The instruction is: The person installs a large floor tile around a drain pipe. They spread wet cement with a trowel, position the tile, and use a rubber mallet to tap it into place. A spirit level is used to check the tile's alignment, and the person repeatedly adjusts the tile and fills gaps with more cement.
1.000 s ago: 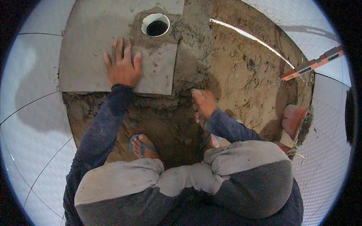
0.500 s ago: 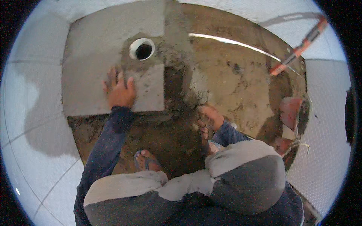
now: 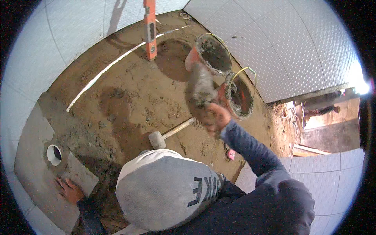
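My left hand (image 3: pixel 70 190) lies flat with spread fingers on a grey floor tile (image 3: pixel 84 172), close to a white pipe opening (image 3: pixel 54 155). In my right hand (image 3: pixel 218 118) is a trowel (image 3: pixel 201 84), its mortar-coated blade blurred by motion and pointing away from me. The blade is beside two orange buckets, the farther bucket (image 3: pixel 194 58) and the nearer bucket (image 3: pixel 248 102), both crusted with mortar; I cannot tell whether it touches either. Left of this hand, a mallet (image 3: pixel 157 140) with a pale head and wooden handle rests on the rough floor.
An orange spirit level (image 3: pixel 150 31) leans at the far wall. A white strip (image 3: pixel 105 69) curves across the sandy floor (image 3: pixel 129 98). Textured tiled walls (image 3: pixel 270 35) enclose the space. A small pink object (image 3: pixel 231 154) lies right of my knee. An opening (image 3: pixel 325 129) shows at the right.
My view has swung right, bringing both buckets and the mallet into fuller sight. My right hand has moved from the tile edge out toward the buckets with the trowel. My left hand stays on the tile.
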Demonstrator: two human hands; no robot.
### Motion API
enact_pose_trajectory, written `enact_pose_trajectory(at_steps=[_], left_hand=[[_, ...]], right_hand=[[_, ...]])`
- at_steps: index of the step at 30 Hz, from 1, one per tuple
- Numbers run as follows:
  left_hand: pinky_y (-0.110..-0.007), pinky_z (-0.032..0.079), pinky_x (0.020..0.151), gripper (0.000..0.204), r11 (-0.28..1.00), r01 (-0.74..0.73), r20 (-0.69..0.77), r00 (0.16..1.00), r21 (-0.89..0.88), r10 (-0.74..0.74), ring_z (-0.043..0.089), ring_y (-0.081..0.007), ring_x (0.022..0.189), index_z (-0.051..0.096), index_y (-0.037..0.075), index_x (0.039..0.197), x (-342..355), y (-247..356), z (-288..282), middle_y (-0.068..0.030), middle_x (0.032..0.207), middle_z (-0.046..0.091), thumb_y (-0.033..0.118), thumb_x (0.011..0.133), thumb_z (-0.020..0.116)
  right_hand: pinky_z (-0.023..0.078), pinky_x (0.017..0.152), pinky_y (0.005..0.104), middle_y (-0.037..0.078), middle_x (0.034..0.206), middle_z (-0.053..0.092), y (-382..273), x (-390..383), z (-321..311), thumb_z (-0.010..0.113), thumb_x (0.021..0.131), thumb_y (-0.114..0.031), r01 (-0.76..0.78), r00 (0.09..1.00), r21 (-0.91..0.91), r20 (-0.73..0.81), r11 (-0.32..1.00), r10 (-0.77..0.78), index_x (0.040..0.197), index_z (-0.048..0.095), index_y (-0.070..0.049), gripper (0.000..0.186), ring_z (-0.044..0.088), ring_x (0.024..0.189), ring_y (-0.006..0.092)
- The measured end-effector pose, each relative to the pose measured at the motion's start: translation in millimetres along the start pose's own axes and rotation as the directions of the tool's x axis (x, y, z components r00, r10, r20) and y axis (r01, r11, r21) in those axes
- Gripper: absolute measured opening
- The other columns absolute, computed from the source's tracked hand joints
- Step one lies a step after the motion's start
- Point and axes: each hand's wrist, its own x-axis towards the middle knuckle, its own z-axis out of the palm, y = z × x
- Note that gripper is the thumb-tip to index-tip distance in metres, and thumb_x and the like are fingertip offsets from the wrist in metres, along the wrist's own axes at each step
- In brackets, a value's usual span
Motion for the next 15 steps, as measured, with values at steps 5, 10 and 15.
enact_pose_trajectory(at_steps=[5,10,15], left_hand=[[-0.051,0.033,0.109,0.053,0.939,0.276,0.248,0.943,-0.204,-0.224,0.051,-0.0308,0.128,0.056,0.012,0.140,-6,1,-22,-0.0133,0.143,0.053,0.047,0.102,0.044],[-0.053,0.011,0.121,0.053,0.966,0.115,-0.004,0.993,-0.232,-0.119,0.029,-0.0252,0.149,0.053,0.013,0.143,-30,34,-34,-0.0076,0.162,0.032,0.040,0.098,0.050],[-0.054,0.011,0.121,0.055,0.947,0.095,0.030,0.995,-0.308,-0.091,0.026,-0.0266,0.150,0.053,0.009,0.142,-40,64,-45,-0.0099,0.161,0.033,0.043,0.099,0.046]], right_hand=[[0.049,0.074,0.0476,0.009,0.118,0.061,-19,29,-144,0.061,0.084,-0.057,0.143,0.874,-0.064,-0.461,0.988,-0.156,0.129,0.056,-0.022,0.058,0.056,0.096,0.0288],[0.048,0.098,0.0487,0.015,0.133,0.060,-41,59,-276,0.058,0.093,-0.049,0.391,0.799,-0.335,-0.339,0.857,-0.497,0.134,0.057,-0.011,0.056,0.058,0.120,0.0315],[0.046,0.101,0.0441,0.029,0.127,0.062,-43,43,-245,0.058,0.094,-0.040,-0.493,0.490,-0.862,-0.385,0.115,-0.782,0.129,0.058,0.004,0.056,0.061,0.116,0.0383]])
